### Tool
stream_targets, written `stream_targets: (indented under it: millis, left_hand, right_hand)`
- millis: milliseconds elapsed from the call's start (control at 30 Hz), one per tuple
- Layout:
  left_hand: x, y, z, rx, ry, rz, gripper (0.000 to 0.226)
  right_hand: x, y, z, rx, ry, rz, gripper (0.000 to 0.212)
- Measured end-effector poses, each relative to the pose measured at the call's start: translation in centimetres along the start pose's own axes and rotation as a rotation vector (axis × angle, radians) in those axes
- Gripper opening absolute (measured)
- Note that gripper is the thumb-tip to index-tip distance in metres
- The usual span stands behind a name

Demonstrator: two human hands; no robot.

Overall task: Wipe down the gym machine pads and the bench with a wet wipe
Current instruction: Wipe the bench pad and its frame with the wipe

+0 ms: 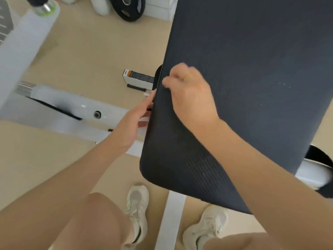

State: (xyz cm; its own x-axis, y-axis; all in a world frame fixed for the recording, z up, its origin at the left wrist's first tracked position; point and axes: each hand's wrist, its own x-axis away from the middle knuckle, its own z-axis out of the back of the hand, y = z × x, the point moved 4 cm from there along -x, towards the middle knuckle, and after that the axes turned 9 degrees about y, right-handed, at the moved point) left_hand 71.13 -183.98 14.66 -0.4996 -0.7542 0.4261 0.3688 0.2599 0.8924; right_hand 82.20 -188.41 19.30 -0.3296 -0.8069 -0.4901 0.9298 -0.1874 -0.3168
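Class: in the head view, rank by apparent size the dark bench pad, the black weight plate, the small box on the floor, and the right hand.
Largest to smallest:
1. Dark bench pad
2. Right hand, enlarged by nearness
3. Black weight plate, partly cropped
4. Small box
Plate and box look close; unsure.

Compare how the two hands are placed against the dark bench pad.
The right hand lies on top of the dark bench pad, fingers curled near its left edge; the left hand is beside that edge, fingers reaching under or behind it. The right hand wears a thin ring; none shows on the left hand. Both meet the pad along the same side. No wipe can be made out in either hand.
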Motion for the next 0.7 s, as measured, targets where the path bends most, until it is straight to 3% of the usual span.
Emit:
stream_targets:
  millis: [100, 200, 333, 500, 600, 700]
  left_hand:
    - [-0.2, -1.5, -0.2, 0.136, -0.038, -0.130, 0.038]
    - [-0.6, -2.2, 0.0, 0.127, -0.078, -0.242, 0.039]
    - [-0.1, -2.3, 0.4, 0.123, -0.159, -0.308, 0.042]
    - [1.0, -2.0, 1.2, 0.111, -0.213, -0.275, 0.046]
    - [1.7, -3.1, 1.7, 0.154, -0.212, -0.219, 0.051]
    - [3.0, -3.8, 1.9, 0.246, -0.242, -0.201, 0.051]
  right_hand:
    - [6.0, -3.2, -0.8, 0.001, -0.117, 0.296, 0.018]
    - [10.9, -4.2, -1.0, 0.001, -0.299, 0.383, 0.029]
    - [9.4, -4.3, -0.9, -0.025, -0.194, 0.365, 0.019]
    - [3.0, -1.8, 0.5, 0.093, 0.070, 0.043, 0.015]
    - [5.0, -3.4, -0.5, 0.113, 0.129, 0.150, 0.018]
    - [11.3, -6.6, -2.3, 0.124, -0.003, 0.325, 0.019]
